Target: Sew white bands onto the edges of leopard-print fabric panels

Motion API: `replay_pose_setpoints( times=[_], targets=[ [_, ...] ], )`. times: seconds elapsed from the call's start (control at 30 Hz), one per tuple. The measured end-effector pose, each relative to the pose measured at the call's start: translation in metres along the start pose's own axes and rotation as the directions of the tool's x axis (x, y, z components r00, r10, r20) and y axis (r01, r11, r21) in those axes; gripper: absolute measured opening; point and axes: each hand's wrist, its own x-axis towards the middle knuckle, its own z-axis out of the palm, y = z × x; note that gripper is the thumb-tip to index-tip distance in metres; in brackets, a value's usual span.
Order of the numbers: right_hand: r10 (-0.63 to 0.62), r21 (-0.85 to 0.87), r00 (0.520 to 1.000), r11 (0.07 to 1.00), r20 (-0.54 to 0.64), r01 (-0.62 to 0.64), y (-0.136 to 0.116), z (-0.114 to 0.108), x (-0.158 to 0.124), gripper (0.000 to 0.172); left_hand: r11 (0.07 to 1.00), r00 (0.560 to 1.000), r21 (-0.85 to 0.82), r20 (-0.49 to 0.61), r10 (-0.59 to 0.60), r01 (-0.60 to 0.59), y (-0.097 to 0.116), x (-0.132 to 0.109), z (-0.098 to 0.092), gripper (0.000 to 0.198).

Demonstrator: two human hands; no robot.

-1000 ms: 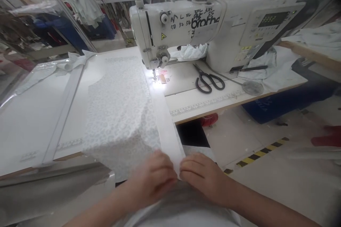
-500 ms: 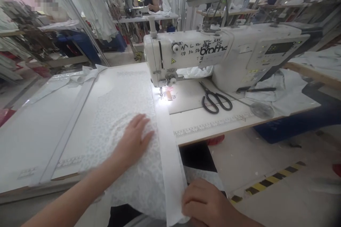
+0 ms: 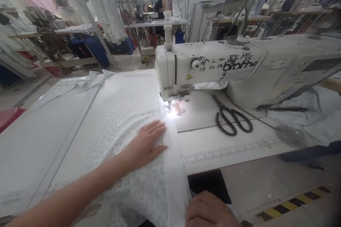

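A pale patterned fabric lies over the table and hangs off its front edge, with a plain white strip along its right side. My left hand rests flat on the fabric beside the strip, fingers stretched out. At the bottom, my right hand is closed on the lower right edge of the white strip; its fingertips are partly hidden. The strip's far end reaches the lit needle and presser foot of the white sewing machine.
Black-handled scissors lie right of the needle, behind a printed ruler scale. Crumpled pale cloth lies at the right. Another person sits at a machine in the background. More fabric lies at the table's far left.
The camera view has shifted, so the machine and scissors appear lower and further right. My left hand has moved closer to the white strip and the needle. My right hand keeps hold of the strip.
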Motion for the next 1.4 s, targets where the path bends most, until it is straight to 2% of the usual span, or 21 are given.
replay_pose_setpoints(
  times=[0.13, 0.23, 0.3, 0.43, 0.5, 0.6, 0.7, 0.87, 1.1, 1.4],
  targets=[
    [-0.039, -0.049, 0.994, 0.998, 0.101, 0.044, 0.01, -0.01, 0.026, 0.033, 0.999, 0.999, 0.033, -0.026, -0.039, 0.04, 0.01, 0.001, 0.003, 0.045],
    [-0.032, -0.081, 0.982, 0.996, 0.185, 0.047, 0.017, -0.018, 0.04, 0.029, 0.999, 0.999, -0.042, -0.024, -0.035, 0.034, 0.024, -0.007, 0.007, 0.043],
    [-0.011, -0.08, 0.974, 0.996, 0.226, 0.03, 0.021, -0.02, 0.048, 0.026, 0.997, 0.999, -0.079, -0.04, -0.026, 0.023, 0.021, -0.007, 0.007, 0.044],
    [0.04, -0.069, 0.967, 0.997, 0.25, -0.024, 0.028, -0.022, 0.065, 0.025, 0.998, 0.999, -0.066, -0.046, -0.026, 0.023, -0.005, 0.009, 0.002, 0.046],
    [0.064, -0.067, 0.965, 0.997, 0.253, -0.048, 0.033, -0.022, 0.073, 0.026, 0.999, 0.998, -0.047, -0.054, -0.02, 0.017, -0.011, 0.015, 0.0, 0.043],
    [0.073, -0.077, 0.953, 0.996, 0.295, -0.052, 0.041, -0.023, 0.084, 0.027, 0.996, 0.995, -0.093, -0.104, 0.005, -0.015, -0.001, 0.013, 0.003, 0.035],
    [0.075, -0.114, 0.943, 0.993, 0.326, -0.039, 0.05, -0.023, 0.094, 0.028, 0.981, 0.994, -0.194, -0.106, -0.02, -0.001, 0.008, 0.01, 0.006, 0.035],
    [0.066, -0.156, 0.942, 0.988, 0.33, -0.015, 0.067, -0.023, 0.111, 0.031, 0.992, 0.993, -0.11, -0.093, -0.073, 0.063, -0.002, 0.017, 0.005, 0.034],
    [0.039, -0.236, 0.961, 0.971, 0.275, 0.029, 0.089, -0.022, 0.126, 0.029, 0.987, 0.999, -0.16, -0.045, 0.011, -0.018, 0.001, 0.014, 0.007, 0.03],
    [-0.014, -0.213, 0.959, 0.974, 0.282, 0.077, 0.118, -0.021, 0.141, 0.025, 0.98, 0.983, -0.092, -0.06, 0.172, -0.177, -0.03, 0.04, -0.005, 0.025]
  ],
)
